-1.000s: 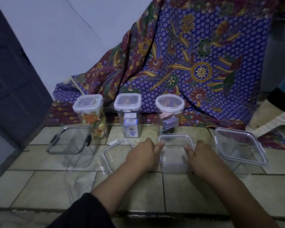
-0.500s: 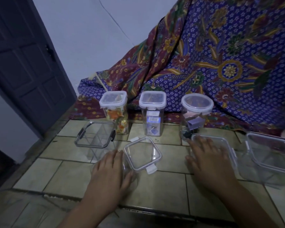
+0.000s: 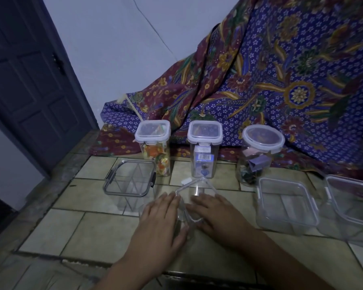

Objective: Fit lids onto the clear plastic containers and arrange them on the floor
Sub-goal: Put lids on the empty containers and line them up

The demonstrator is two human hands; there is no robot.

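Head view: I am watching the left hand (image 3: 161, 221) and right hand (image 3: 215, 216) resting flat, fingers nearly straight, gripping nothing, on a clear lid (image 3: 197, 190) sitting on its container (image 3: 183, 218).

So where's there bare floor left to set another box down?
Widest: the tiles left of the left hand, in front of the dark-clipped container. A narrower strip lies between the right hand and the square container beside it. Crowded: the back row around the middle jar.
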